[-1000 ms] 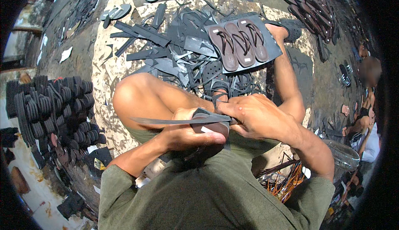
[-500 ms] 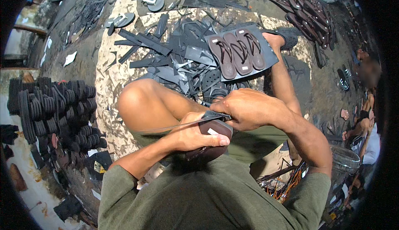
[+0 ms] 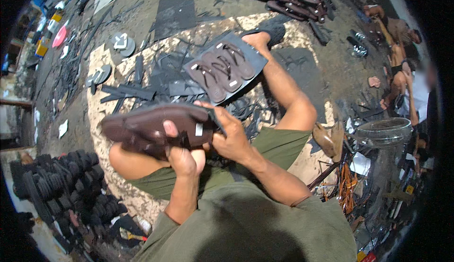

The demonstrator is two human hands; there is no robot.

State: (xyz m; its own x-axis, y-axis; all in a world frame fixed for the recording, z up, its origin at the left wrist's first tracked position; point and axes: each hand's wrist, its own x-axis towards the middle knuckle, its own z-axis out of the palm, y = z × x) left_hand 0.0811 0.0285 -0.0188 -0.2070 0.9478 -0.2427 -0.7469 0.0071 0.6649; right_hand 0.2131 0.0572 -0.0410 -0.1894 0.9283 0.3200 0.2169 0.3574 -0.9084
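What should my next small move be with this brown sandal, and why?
Perhaps steady the brown sandal in your left hand and check its edge near the white label, since that hand grips it while your right hand is at the labelled end.

Person, no gear on arms. Shirt (image 3: pixel 265 224): dull olive-grey, plain, soft fabric, loose cut, with a big dark shadow across the lower middle. Left sleeve (image 3: pixel 161 231) and right sleeve (image 3: pixel 328 210) same cloth, short — both end on the upper arm, forearms uncovered. Shorts (image 3: pixel 286 143): green, richer and more saturated than the shirt, wide-legged, creased over the thighs, hems around the knees, shins uncovered. Right foot wears a dark, near-black shoe (image 3: pixel 273 31), rounded and chunky, open toward the heel; surface detail too blurred to tell. Left grip (image 3: pixel 185 160) and right grip (image 3: pixel 232 142) — plain human hands, ungloved.
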